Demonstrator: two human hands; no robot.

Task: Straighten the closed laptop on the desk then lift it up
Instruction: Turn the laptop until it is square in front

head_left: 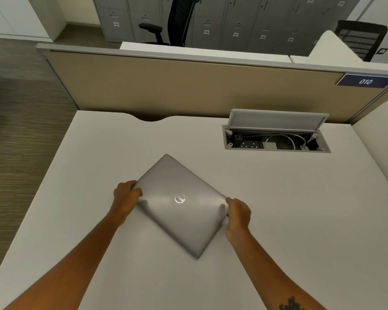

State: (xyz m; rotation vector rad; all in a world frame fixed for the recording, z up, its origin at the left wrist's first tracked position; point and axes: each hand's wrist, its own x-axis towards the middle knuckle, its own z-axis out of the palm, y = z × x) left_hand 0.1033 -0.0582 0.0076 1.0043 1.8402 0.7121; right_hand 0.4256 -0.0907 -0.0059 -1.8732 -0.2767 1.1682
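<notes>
- Two bare forearms enter from the bottom of the frame and converge on the middle; a dark mark shows on the right one near the lower edge.
- The left hand (127,196) grips the laptop (179,204) at its left corner, fingers curled over the edge and thumb on the lid, closed on it.
- The right hand (239,217) clamps the opposite, right corner, fingers wrapped around the edge, likewise holding the machine.
- The laptop lies closed and flat in the centre of the frame on the white desk (300,220), turned like a diamond: one corner points toward the bottom of the frame, one toward the top. A round logo sits mid-lid.
- The step in hand looks like the straightening, with the lift not yet begun.
- To do it well, I would judge: pivot the laptop flat on the desk, one hand pushing away while the other draws in, until its long edge runs parallel with the desk's near edge. Keep pressure light so it slides instead of tipping.
- Shifting the grips to the middles of the two short sides before lifting would likely give a level raise.
- Farther up and right, an open cable tray (276,142) with sockets and a white cord is well apart from the laptop.
- Beyond, a beige partition (166,86) carries a blue "010" plate in the upper right.
</notes>
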